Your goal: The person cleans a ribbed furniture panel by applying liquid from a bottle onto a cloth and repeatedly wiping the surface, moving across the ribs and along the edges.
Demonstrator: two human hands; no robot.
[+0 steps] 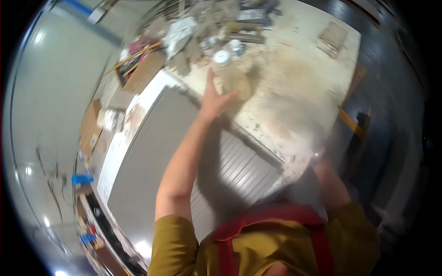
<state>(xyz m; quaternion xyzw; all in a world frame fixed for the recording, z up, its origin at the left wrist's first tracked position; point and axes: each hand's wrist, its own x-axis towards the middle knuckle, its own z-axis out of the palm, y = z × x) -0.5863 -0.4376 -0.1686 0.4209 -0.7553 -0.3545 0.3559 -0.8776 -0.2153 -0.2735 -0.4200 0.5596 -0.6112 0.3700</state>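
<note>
My left hand reaches out with fingers spread beside a clear bottle that has a white cap and pale yellowish contents. Its thumb overlaps the bottle's lower side; whether they touch, I cannot tell. On the right, my right hand is smeared by motion. A whitish, see-through blur spreads from it over the table, and I cannot make out what it is. Below my left arm lies a flat grey panel with a grooved section.
Tools, scraps and a crumpled white plastic bag crowd the far side of the dusty pale table. A cardboard box of odds and ends stands far left. A brownish block lies near the far right corner.
</note>
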